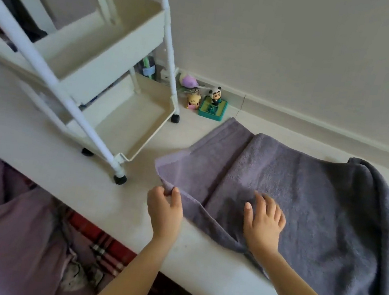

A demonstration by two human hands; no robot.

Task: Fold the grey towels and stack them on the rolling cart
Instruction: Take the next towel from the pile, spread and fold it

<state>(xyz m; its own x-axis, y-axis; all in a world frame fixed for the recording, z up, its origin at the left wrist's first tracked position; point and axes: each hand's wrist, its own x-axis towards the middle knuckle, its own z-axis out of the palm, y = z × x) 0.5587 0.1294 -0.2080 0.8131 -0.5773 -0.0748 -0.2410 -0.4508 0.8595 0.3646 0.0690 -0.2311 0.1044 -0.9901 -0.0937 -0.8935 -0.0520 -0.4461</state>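
A grey towel (272, 174) lies spread on the pale surface, partly folded, with one layer lying over another. My left hand (165, 208) pinches the towel's near left corner between thumb and fingers. Flat on the towel's near part rests my right hand (263, 220), fingers spread. A darker grey towel (378, 225) lies bunched on the right, partly under the first one and hanging over the near edge. The white rolling cart (121, 121) stands to the left, and its two visible trays hold nothing.
Small toys, among them a panda figure on a green box (213, 106), stand by the wall behind the cart. The cart's black wheels (119, 179) rest close to the towel's left corner. Purple fabric and a plaid cloth (98, 241) lie below the surface's near edge.
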